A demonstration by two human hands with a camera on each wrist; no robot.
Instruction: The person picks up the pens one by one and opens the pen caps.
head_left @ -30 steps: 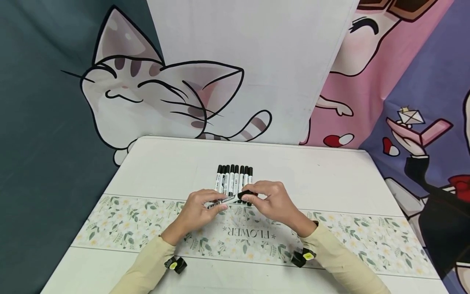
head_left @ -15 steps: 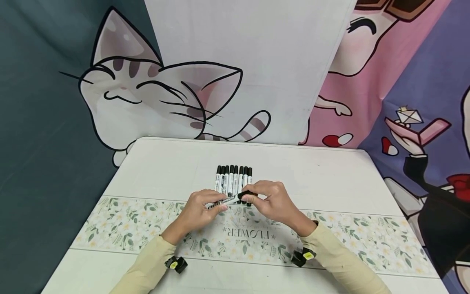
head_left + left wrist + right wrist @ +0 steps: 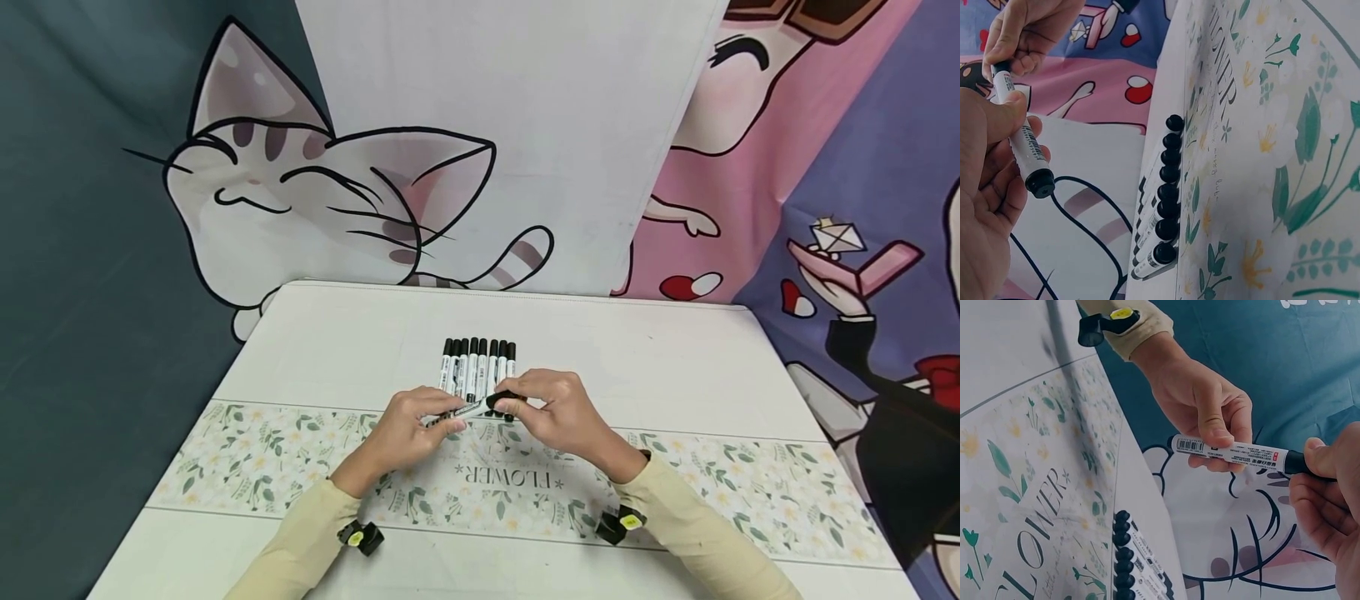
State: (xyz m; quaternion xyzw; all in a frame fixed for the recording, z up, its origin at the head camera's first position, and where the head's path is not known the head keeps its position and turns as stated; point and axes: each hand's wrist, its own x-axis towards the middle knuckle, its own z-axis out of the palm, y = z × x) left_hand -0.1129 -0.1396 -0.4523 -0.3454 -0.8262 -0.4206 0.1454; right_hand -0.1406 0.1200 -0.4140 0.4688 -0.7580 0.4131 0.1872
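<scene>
White table (image 3: 675, 367) with its floral strip: left hand (image 3: 405, 433) grips the marker (image 3: 468, 407) barrel, right hand (image 3: 558, 412) pinches its black cap (half hidden from above). Right wrist view shows the cap seated; the marker row (image 3: 478, 367) lies just behind, partly covered.

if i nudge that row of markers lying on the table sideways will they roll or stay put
The markers look round-barrelled and lie loose, side by side on the smooth table, so they would probably roll. They seem light, rigid plastic, so a nudge would likely scatter the row rather than bend anything.

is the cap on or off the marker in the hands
On: the black cap sits flush on the marker, pinched by the right hand.
</scene>
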